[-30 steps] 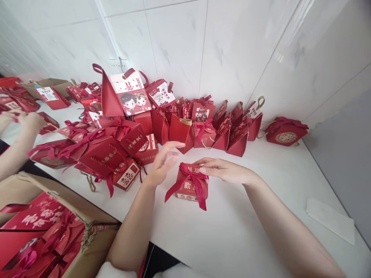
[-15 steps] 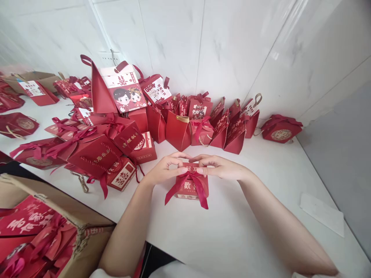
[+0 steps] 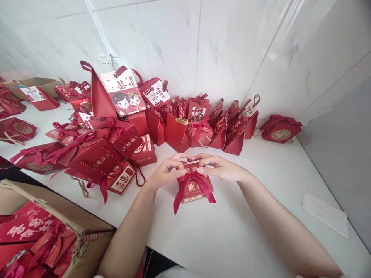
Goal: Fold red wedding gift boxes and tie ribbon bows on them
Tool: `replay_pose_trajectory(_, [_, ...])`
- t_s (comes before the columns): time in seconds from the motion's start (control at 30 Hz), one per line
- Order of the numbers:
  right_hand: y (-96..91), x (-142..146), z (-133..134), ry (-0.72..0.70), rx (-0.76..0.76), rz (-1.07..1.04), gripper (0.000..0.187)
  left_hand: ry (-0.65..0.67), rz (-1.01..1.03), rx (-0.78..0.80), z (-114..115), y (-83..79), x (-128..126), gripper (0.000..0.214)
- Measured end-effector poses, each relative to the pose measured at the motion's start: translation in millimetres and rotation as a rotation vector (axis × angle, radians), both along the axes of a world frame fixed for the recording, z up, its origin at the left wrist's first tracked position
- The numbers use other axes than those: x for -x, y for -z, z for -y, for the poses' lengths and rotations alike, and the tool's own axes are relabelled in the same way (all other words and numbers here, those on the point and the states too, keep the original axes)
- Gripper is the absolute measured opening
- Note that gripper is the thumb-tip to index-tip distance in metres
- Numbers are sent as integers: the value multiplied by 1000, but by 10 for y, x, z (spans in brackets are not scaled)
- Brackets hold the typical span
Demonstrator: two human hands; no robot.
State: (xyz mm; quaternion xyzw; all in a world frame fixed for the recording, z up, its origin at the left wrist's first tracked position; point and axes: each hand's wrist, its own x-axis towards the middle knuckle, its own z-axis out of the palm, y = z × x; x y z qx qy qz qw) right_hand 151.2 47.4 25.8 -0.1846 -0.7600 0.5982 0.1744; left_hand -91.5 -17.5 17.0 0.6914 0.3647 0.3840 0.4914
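On the white table (image 3: 246,227) a small red gift box (image 3: 193,189) stands in front of me, tied with a dark pink ribbon bow (image 3: 193,177) whose two tails hang down its near face. My left hand (image 3: 171,170) grips its left upper edge, the thumb on top and the fingers curled behind. The right upper edge is held by my right hand (image 3: 217,168), thumb near the bow. The fingertips of both hands nearly meet behind the box, and their exact contact there is hidden.
Several red gift boxes with ribbons and cords (image 3: 92,154) are piled at left. A row of upright red bags (image 3: 178,135) lines the tiled wall. A cardboard carton (image 3: 95,243) full of red boxes stands at lower left. A white card (image 3: 326,214) lies at right.
The gift box has turned slightly and shifted a little to the right and towards me. Both hands keep hold of it, with the left thumb moved a little.
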Motion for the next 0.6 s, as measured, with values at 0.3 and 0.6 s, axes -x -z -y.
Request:
replay_pose_trajectory(0.3, [27,-2,-12,-39,28,24,37,0,-200,34,-8,-39,96,42])
replay_pose_trajectory(0.6, [59,-49,-51,-10,26,27,37,-93,-281,-37,-6,-69,103,37])
